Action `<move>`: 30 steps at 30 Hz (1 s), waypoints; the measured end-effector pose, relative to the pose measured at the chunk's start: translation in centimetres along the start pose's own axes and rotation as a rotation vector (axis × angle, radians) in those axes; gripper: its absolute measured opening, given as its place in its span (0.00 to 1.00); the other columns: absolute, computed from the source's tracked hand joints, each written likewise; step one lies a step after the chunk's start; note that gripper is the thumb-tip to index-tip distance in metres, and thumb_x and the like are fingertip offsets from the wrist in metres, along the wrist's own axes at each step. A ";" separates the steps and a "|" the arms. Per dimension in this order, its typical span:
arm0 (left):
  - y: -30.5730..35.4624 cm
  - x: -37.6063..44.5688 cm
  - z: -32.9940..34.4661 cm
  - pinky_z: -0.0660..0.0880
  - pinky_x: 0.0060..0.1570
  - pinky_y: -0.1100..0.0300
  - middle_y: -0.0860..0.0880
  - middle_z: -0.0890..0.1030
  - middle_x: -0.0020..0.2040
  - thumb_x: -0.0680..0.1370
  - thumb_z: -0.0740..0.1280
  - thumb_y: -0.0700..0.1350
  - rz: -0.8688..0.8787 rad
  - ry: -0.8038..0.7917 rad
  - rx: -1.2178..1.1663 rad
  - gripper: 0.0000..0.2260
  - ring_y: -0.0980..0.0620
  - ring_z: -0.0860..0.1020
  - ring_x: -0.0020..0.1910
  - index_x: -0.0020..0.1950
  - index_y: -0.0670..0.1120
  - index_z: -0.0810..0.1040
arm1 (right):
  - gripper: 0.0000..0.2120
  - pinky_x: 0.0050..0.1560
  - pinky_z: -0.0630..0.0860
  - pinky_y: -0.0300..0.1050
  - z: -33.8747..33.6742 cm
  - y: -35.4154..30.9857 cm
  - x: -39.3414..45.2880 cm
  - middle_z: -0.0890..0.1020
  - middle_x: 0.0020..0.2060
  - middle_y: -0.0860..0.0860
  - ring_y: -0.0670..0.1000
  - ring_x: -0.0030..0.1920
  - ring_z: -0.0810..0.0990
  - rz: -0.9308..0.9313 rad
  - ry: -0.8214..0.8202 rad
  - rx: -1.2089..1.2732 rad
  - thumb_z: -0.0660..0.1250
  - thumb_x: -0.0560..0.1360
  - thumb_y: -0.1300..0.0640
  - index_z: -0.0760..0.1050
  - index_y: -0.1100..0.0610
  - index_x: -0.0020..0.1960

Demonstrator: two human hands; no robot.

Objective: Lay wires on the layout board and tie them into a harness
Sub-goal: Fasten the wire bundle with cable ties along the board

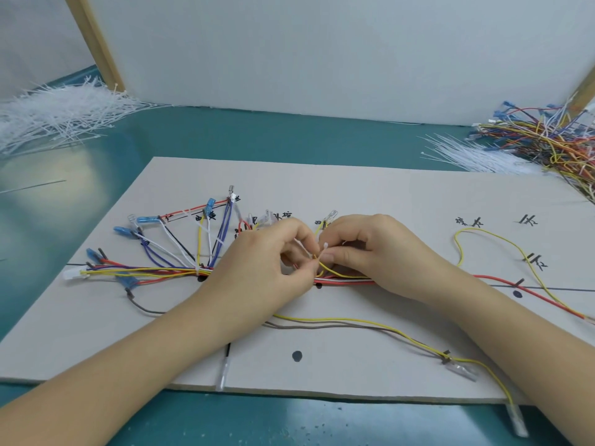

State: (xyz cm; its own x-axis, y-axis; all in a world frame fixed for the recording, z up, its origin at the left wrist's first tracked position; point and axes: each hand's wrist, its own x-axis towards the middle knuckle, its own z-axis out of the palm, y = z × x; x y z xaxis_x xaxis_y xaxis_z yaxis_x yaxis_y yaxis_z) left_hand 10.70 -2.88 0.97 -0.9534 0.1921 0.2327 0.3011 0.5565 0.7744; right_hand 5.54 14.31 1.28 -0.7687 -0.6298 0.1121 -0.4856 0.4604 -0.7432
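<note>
A pale layout board (370, 194) with black marks and dots lies on the teal table. Coloured wires (151, 270) with blue and clear terminals run along its middle line, bundled at the left by white ties. My left hand (273, 268) and my right hand (363, 249) meet at the board's centre. Both pinch a white cable tie (323, 249) wrapped around a yellow wire branch just above the main bundle. A loose yellow wire (502, 243) and a red wire (547, 299) trail off to the right. Yellow and brown wires (354, 325) sag toward the front edge.
A heap of white cable ties (61, 114) lies at the back left. More ties (476, 156) and a tangled pile of spare wires (553, 140) sit at the back right. A white panel (322, 53) stands behind the board.
</note>
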 end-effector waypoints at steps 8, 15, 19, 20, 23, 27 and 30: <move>-0.1 0.1 -0.2 0.69 0.39 0.72 0.56 0.80 0.34 0.70 0.71 0.41 -0.029 0.012 0.007 0.08 0.61 0.76 0.36 0.37 0.54 0.78 | 0.10 0.45 0.72 0.38 0.0 0.0 -0.1 0.80 0.39 0.46 0.43 0.39 0.76 0.001 -0.026 0.007 0.67 0.75 0.63 0.77 0.49 0.40; 0.2 0.0 -0.2 0.68 0.38 0.73 0.59 0.79 0.34 0.70 0.71 0.41 -0.039 0.011 0.023 0.09 0.62 0.76 0.35 0.36 0.55 0.77 | 0.12 0.42 0.70 0.34 0.0 0.0 0.0 0.79 0.38 0.43 0.40 0.38 0.75 -0.002 -0.024 0.016 0.67 0.75 0.63 0.75 0.47 0.39; 0.2 0.0 -0.2 0.68 0.38 0.73 0.59 0.79 0.33 0.70 0.71 0.41 -0.054 0.011 0.020 0.09 0.62 0.75 0.34 0.35 0.55 0.77 | 0.12 0.42 0.70 0.33 0.0 -0.1 0.0 0.79 0.38 0.43 0.40 0.38 0.75 -0.009 -0.025 0.002 0.67 0.75 0.62 0.75 0.46 0.39; 0.1 0.0 -0.2 0.68 0.38 0.73 0.59 0.79 0.33 0.70 0.71 0.41 -0.059 0.010 0.013 0.09 0.62 0.76 0.34 0.35 0.55 0.77 | 0.11 0.42 0.70 0.33 0.1 0.0 0.0 0.79 0.38 0.43 0.41 0.38 0.75 -0.014 -0.024 -0.012 0.67 0.75 0.62 0.75 0.47 0.39; 0.1 0.0 -0.2 0.70 0.38 0.70 0.58 0.79 0.31 0.70 0.71 0.40 -0.071 0.002 -0.007 0.09 0.61 0.76 0.34 0.36 0.55 0.78 | 0.09 0.44 0.71 0.36 0.1 0.1 -0.1 0.78 0.38 0.42 0.42 0.39 0.75 -0.028 -0.018 -0.053 0.67 0.75 0.62 0.76 0.49 0.40; 0.0 0.0 -0.2 0.70 0.39 0.71 0.57 0.80 0.32 0.70 0.71 0.40 -0.069 0.005 -0.011 0.08 0.61 0.76 0.34 0.36 0.54 0.79 | 0.05 0.44 0.70 0.35 0.2 0.2 -0.2 0.76 0.38 0.39 0.40 0.40 0.74 -0.064 -0.018 -0.103 0.67 0.75 0.63 0.79 0.57 0.42; 0.0 0.1 -0.1 0.70 0.39 0.71 0.58 0.80 0.34 0.70 0.70 0.40 -0.058 0.012 -0.014 0.07 0.61 0.76 0.35 0.37 0.53 0.79 | 0.07 0.42 0.70 0.37 0.3 -0.1 -0.4 0.79 0.39 0.46 0.42 0.41 0.74 -0.097 -0.033 -0.097 0.65 0.76 0.63 0.79 0.57 0.41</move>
State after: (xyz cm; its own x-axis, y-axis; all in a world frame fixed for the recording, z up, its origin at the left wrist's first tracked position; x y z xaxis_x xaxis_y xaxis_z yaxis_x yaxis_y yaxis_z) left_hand 10.63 -3.01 1.04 -0.9694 0.1500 0.1942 0.2451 0.5550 0.7949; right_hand 5.96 14.34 1.12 -0.7026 -0.6940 0.1571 -0.5960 0.4534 -0.6628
